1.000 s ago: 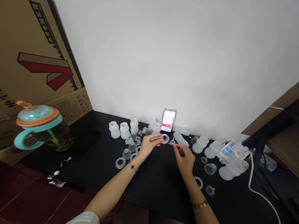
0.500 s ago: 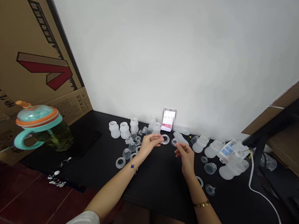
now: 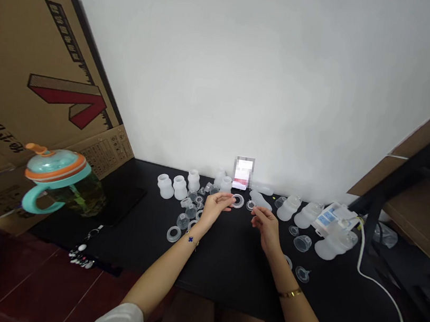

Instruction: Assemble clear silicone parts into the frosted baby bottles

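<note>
Both my hands hover over the middle of a black table (image 3: 225, 258). My left hand (image 3: 214, 208) pinches a clear plastic ring (image 3: 237, 201) between thumb and fingers. My right hand (image 3: 267, 225) pinches a smaller clear round piece (image 3: 250, 205) at its fingertips. The two pieces are held a few centimetres apart, in front of a row of frosted white bottles (image 3: 179, 187) at the back of the table. More clear rings (image 3: 173, 234) and small cups (image 3: 302, 242) lie scattered left and right of my hands.
A teal and orange lidded cup (image 3: 58, 181) stands at the left beside a large cardboard box (image 3: 21, 86). A white and blue device (image 3: 331, 217) with a white cable (image 3: 381, 285) lies at the right. A wooden shelf frame (image 3: 425, 174) rises at the far right.
My right hand has lifted from the table and moved up and left with the small piece, bringing it close to the ring in my left hand. My left hand has barely moved.
</note>
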Available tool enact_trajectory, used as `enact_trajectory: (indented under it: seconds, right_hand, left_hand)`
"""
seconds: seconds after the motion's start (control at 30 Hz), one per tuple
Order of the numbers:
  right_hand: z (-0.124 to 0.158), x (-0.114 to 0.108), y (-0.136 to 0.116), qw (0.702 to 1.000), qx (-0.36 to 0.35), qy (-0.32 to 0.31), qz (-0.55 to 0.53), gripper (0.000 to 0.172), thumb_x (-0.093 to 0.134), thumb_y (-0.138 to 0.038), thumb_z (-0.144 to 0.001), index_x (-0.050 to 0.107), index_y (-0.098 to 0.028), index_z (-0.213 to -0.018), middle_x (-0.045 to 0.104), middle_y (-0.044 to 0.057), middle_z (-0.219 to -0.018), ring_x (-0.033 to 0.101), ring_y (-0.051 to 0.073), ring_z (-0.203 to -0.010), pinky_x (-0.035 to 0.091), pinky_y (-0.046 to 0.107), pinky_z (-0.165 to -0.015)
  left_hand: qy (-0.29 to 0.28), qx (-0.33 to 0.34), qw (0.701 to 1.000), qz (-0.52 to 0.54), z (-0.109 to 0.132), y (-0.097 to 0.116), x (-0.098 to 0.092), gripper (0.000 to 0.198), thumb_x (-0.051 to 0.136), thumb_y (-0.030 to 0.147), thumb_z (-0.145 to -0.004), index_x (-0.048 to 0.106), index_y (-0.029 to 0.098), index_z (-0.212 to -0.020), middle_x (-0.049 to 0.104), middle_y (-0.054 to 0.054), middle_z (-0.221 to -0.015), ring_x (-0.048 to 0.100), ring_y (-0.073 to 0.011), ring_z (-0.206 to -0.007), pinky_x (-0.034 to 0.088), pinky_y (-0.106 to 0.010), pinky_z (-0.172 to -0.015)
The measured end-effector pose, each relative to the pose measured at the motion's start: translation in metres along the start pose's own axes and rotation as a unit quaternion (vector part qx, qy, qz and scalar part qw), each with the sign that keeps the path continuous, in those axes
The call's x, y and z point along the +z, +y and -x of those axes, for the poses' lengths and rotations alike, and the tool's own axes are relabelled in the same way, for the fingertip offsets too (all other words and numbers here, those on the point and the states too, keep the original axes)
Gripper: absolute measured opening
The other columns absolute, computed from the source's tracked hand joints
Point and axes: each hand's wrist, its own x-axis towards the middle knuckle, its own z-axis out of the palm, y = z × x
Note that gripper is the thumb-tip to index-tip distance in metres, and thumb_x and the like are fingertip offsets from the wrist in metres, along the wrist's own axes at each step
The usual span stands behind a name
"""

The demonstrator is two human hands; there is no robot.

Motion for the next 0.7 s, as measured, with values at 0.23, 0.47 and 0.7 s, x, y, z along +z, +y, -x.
enact_trajectory:
  seconds: [0.23,0.47,0.7]
  right_hand:
    - [0.002,0.001,-0.001,0.994,-0.075,-0.018,0.081,0.032,0.087,-0.048,-0.067,0.079,-0.02,-0.082,0.063,0.0,-0.061,0.053,0.014,-0.055,0.041,0.027,-0.049]
    - [0.011,0.007,-0.005,0.978,-0.098,-0.099,0.156,0.028,0.084,-0.049,-0.069,0.08,-0.022,-0.076,0.068,0.002,-0.067,0.054,0.014,-0.055,0.044,0.028,-0.051]
    - [0.009,0.007,-0.003,0.981,-0.074,-0.088,0.154,0.032,0.083,-0.05,-0.068,0.081,-0.02,-0.078,0.068,0.003,-0.065,0.053,0.014,-0.052,0.043,0.027,-0.049]
  left_hand:
    - [0.001,0.0,1.0,0.001,0.001,0.001,0.0,0.045,0.09,0.043,-0.066,0.078,0.013,-0.098,0.078,-0.009,-0.09,0.072,-0.0164,-0.076,0.061,-0.023,-0.063]
    - [-0.002,0.004,1.0,-0.009,0.001,0.001,-0.001,0.044,0.089,0.044,-0.068,0.077,0.014,-0.097,0.077,-0.009,-0.089,0.072,-0.016,-0.076,0.061,-0.023,-0.064]
    - [-0.009,0.006,1.0,-0.008,0.002,0.0,0.0,0.042,0.088,0.043,-0.069,0.077,0.014,-0.098,0.078,-0.009,-0.094,0.073,-0.0172,-0.081,0.06,-0.022,-0.065]
